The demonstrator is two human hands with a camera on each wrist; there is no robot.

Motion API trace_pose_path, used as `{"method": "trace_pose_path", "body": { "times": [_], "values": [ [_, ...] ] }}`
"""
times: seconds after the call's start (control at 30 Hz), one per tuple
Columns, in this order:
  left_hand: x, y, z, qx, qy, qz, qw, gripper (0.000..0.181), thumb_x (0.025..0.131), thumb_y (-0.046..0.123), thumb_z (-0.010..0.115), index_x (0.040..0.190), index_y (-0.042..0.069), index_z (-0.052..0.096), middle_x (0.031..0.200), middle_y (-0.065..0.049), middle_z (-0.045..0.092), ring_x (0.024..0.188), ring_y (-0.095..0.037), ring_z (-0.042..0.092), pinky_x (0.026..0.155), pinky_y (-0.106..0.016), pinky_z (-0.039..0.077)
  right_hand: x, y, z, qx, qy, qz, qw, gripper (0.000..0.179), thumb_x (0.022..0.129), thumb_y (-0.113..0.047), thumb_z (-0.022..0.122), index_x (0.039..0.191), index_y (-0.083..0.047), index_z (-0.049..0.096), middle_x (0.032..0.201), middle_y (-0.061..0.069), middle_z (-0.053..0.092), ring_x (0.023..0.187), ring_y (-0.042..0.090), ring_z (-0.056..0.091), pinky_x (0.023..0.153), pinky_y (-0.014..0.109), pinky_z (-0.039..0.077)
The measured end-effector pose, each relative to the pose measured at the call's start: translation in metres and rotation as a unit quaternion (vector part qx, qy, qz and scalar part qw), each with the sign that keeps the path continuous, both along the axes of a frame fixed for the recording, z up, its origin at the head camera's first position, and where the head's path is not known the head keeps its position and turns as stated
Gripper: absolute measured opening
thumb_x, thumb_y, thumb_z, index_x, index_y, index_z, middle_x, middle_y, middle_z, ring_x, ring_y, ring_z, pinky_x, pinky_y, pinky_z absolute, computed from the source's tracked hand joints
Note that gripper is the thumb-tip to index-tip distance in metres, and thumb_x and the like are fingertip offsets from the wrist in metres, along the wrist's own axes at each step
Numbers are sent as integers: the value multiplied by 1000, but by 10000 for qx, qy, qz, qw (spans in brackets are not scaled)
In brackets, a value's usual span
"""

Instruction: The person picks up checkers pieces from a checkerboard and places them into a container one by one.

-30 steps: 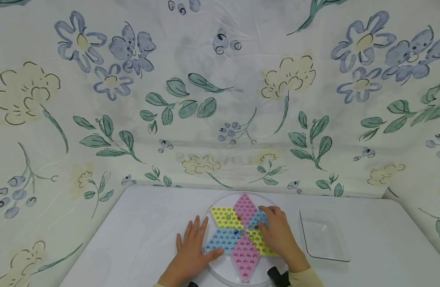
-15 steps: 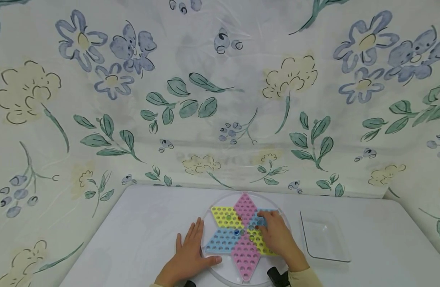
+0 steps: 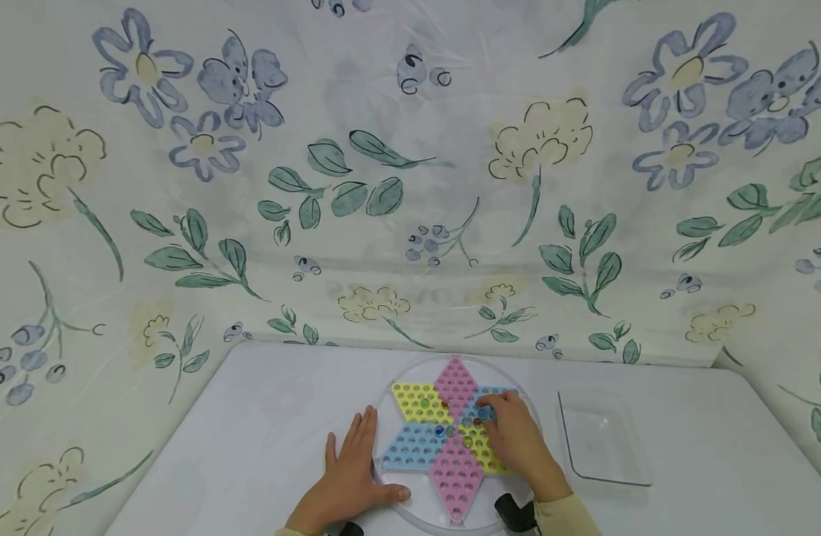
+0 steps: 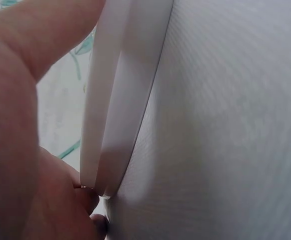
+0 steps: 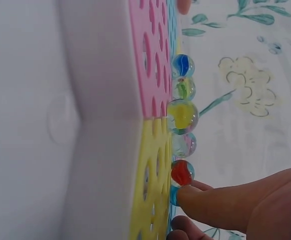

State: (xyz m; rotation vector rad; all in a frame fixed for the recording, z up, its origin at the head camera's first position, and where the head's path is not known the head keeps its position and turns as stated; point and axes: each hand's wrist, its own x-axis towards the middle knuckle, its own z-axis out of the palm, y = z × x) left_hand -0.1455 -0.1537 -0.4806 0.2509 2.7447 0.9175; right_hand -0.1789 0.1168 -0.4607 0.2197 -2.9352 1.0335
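A round game board (image 3: 455,487) with a pink, yellow and blue six-pointed star lies on the table. My left hand (image 3: 348,476) rests along its left rim (image 4: 118,100), fingers straight and thumb spread at the near edge. Over the upper right blue section, my right hand (image 3: 517,443) pinches a light blue marble (image 5: 174,196), mostly hidden by the thumb. Close by sits a red marble (image 5: 182,172). Beyond it, a clear marble (image 5: 186,145), a yellow one (image 5: 183,116), a green-streaked one (image 5: 184,89) and a blue one (image 5: 184,65) stand in the holes.
A clear rectangular container (image 3: 604,439) stands right of the board on the white table (image 3: 249,432). A green marble (image 3: 425,403) and another red marble (image 3: 444,405) sit near the yellow upper left section. Flower-printed cloth (image 3: 410,186) hangs behind.
My right index finger has drawn in towards the thumb at the blue section. The left hand's spread fingers have come together and shifted slightly left along the rim; its thumb has moved nearer.
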Motion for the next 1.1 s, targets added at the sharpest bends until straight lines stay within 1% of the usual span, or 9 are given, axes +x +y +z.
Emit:
{"method": "trace_pose_path", "body": {
  "times": [0.33,0.6,0.73,0.97,1.1],
  "values": [
    [2,0,1,47,24,-25,10000,136,67,64,84,158,-7,12,165,-25,11,152,-45,4,111,-71,-12,-1,-2,-2,50,48,-135,9999,19,91,0,69,109,-5,70,110,15,59,98,26,59,88,47,51],
    [2,-1,0,99,146,-77,9998,135,67,64,83,157,-8,13,165,-25,11,152,-45,4,111,-72,-12,-3,-2,-4,24,90,-232,9997,16,92,-2,70,108,-4,69,110,14,60,98,26,60,89,46,52],
    [1,-1,-1,89,127,-62,9999,135,67,64,84,157,-8,13,165,-25,12,152,-45,4,110,-72,-12,-3,-2,-4,-12,52,-251,9997,15,93,-3,69,108,-3,68,109,14,60,99,26,60,90,48,52],
    [-1,1,-2,64,60,-40,10000,136,66,64,84,157,-8,13,165,-24,11,152,-45,4,111,-71,-11,0,-2,0,-116,25,-297,9995,13,94,-4,68,107,-1,66,102,11,59,92,23,58,87,46,52],
    [0,0,-2,58,38,-41,10000,136,67,65,83,157,-8,13,165,-24,12,152,-44,4,111,-71,-12,2,-2,2,-129,58,-270,9995,12,94,-5,67,106,-1,66,100,10,58,91,22,58,85,45,52]
  ]
}}
